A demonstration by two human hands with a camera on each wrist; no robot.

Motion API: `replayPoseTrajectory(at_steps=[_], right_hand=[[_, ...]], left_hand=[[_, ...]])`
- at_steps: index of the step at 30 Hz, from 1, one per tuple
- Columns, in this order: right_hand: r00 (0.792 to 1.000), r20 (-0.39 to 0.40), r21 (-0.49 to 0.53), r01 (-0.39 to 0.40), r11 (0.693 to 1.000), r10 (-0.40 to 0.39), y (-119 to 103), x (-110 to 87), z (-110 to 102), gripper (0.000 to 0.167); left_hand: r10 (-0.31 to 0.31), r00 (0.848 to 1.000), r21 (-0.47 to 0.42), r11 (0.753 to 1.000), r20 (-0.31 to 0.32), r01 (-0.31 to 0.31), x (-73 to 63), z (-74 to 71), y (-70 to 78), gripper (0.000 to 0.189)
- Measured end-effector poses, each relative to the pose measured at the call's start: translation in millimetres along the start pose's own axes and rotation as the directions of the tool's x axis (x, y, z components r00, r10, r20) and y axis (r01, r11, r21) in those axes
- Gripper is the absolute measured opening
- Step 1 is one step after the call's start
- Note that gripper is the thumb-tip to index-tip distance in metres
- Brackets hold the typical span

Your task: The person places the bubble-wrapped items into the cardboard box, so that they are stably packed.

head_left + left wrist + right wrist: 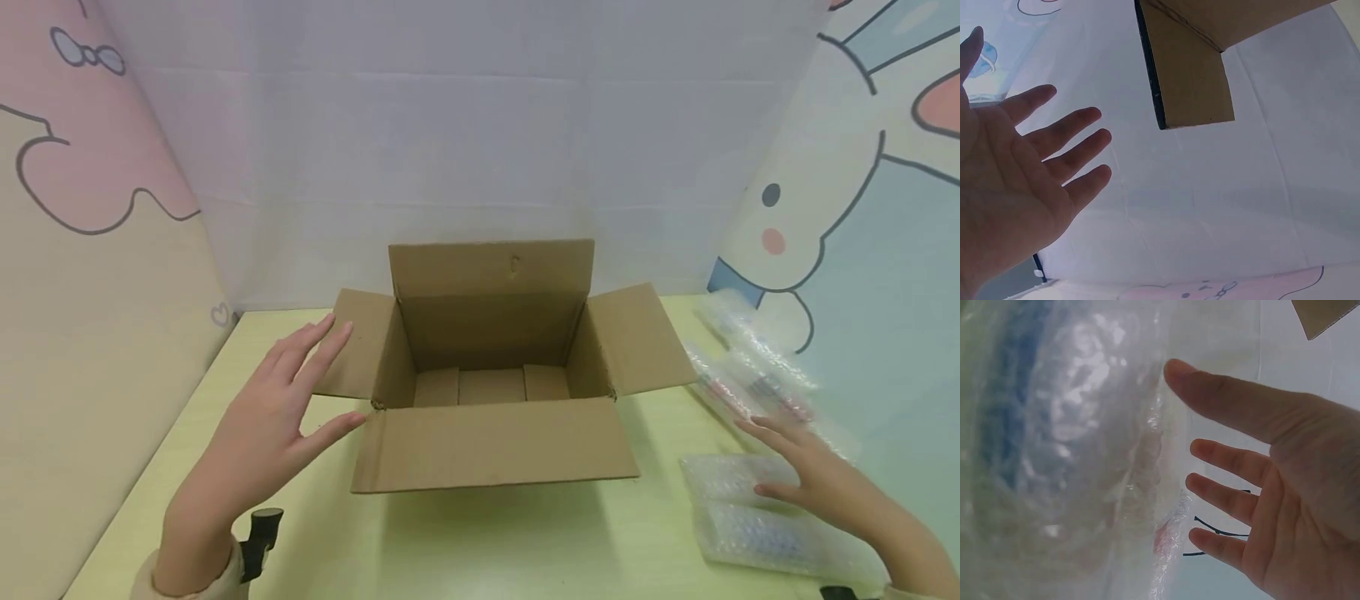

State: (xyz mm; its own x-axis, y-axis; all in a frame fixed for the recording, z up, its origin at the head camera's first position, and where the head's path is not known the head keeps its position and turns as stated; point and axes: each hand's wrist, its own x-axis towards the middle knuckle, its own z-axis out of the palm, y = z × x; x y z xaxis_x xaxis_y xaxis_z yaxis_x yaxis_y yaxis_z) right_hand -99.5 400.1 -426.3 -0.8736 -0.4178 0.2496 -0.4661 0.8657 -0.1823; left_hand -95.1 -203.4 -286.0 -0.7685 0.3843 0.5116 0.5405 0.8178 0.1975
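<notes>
An open cardboard box (495, 446) stands in the middle of the table, its flaps spread outward; the part of its floor in sight is bare. My left hand (262, 417) is at the box's left side, fingers spread, holding nothing; in the left wrist view the palm (1010, 181) is apart from the cardboard flap (1191, 81). Over the bubble-wrapped packages (757, 533) at the right, my right hand (825, 483) hovers with its fingers extended. The right wrist view shows a bubble-wrapped package (1079, 412) close beside the right hand (1285, 500), nothing gripped.
More bubble-wrapped packages (750, 375) lie behind, along the right wall. A white sheet (480, 150) hangs behind the box. Cartoon-printed walls (97, 275) border the yellow table (495, 550) on the left and right.
</notes>
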Motion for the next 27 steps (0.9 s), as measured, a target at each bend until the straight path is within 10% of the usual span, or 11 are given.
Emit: replayPoseTrajectory(at_steps=[27], right_hand=[[0.998,0.007,-0.129,0.067,0.989,-0.067,4.5,-13.5,16.7,0.070]], left_hand=[[-0.067,0.979,0.056,0.997,0.194,0.057,-2.1,56.9,-10.0,0.105]])
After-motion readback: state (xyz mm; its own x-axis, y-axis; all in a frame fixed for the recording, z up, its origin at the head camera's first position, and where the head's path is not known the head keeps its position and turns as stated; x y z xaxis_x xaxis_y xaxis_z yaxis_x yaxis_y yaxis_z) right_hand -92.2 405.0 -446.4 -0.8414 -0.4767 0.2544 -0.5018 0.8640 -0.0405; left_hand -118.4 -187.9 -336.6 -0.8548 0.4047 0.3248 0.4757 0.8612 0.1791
